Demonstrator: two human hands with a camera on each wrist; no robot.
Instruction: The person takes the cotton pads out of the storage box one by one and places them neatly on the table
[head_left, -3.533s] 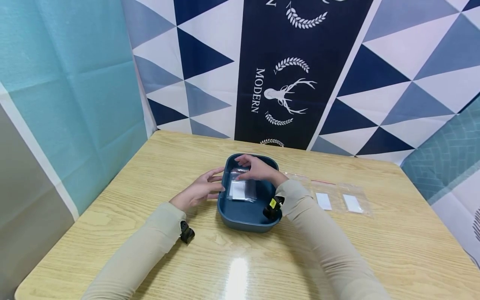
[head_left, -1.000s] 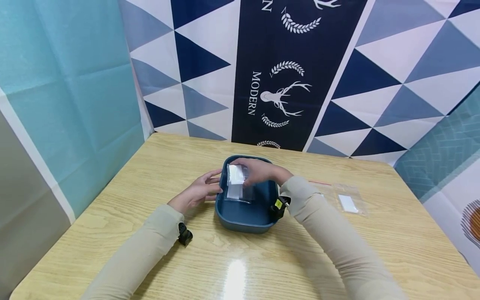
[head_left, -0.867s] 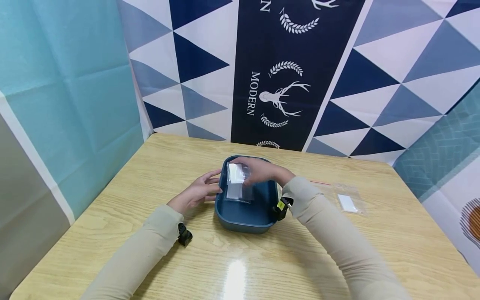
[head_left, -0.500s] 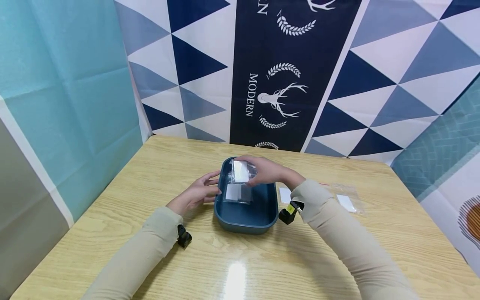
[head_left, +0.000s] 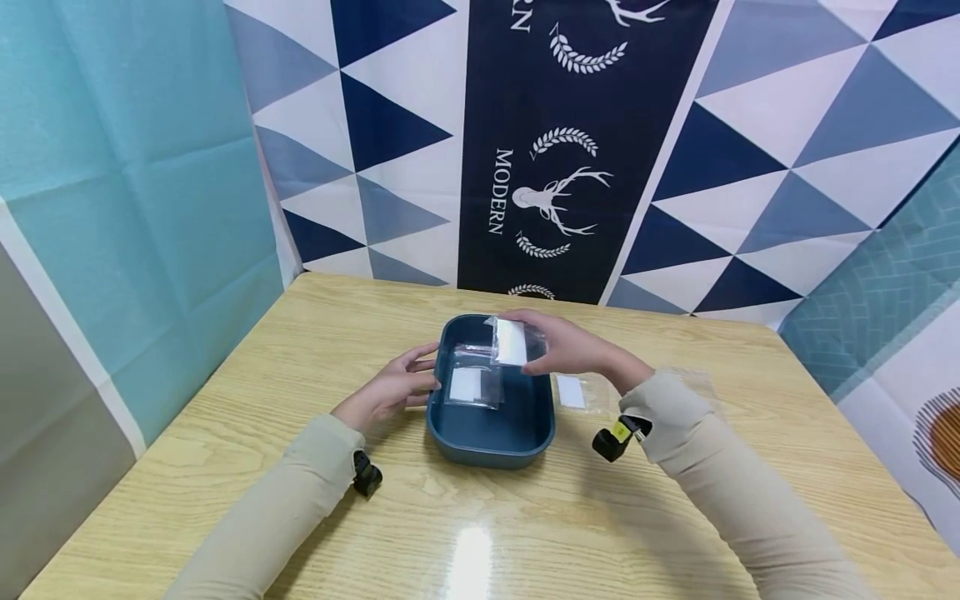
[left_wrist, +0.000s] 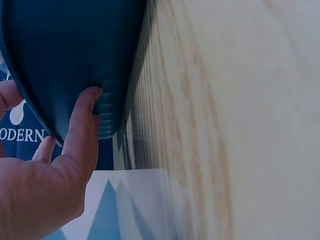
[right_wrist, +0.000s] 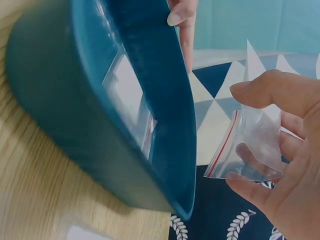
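Note:
A dark blue bin [head_left: 491, 457] stands on the table. The left hand [head_left: 390, 388] rests its spread fingers against the bin's left side; the left wrist view shows this hand [left_wrist: 55, 185] touching the outer wall. Above the bin's right rim, the right hand [head_left: 573, 343] pinches a clear zip bag with a white card [head_left: 512, 342]. In the right wrist view the held bag [right_wrist: 250, 150], with a red seal line, lies between thumb and fingers of the right hand [right_wrist: 285, 125]. Inside the bin lie clear bags with a white card [head_left: 465, 384]; how many overlap is unclear.
On the wooden table [head_left: 375, 550], a clear bag with a white card [head_left: 570, 392] lies right of the bin. Another clear bag [head_left: 693, 382] is partly hidden by the right sleeve. Patterned cloth [head_left: 405, 125] hangs behind the table.
The right hand has lifted a bag from inside the bin and moved right, to above the bin's right rim. The left hand stays at the bin's side. The view has shifted slightly.

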